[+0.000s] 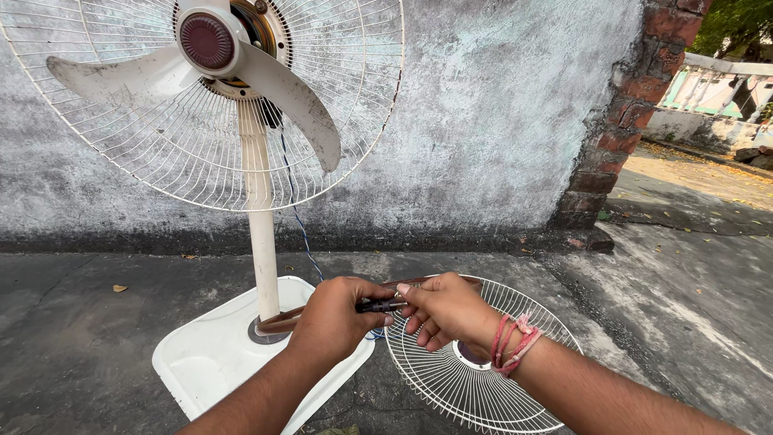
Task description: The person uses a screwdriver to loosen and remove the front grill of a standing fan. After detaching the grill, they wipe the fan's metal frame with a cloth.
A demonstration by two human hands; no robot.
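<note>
Outdoor home yard: plastered wall point(499, 121), concrete ground point(80, 338).

Everything is carried by a cracked, dark concrete floor point(97, 338). The fan's white base point(217, 354) is set on it near the wall, and a detached white wire fan guard point(475, 387) is laid flat just beside the base. A few dry leaves point(119, 287) are scattered on the concrete.

Both hands, left hand point(334, 316) and right hand point(444, 310), grip a small dark tool point(380, 305) above the fan's base point(213, 354).

Both forearms reach forward, left grip point(334, 316) and right grip point(444, 308) curled closed, fingertips meeting
</note>
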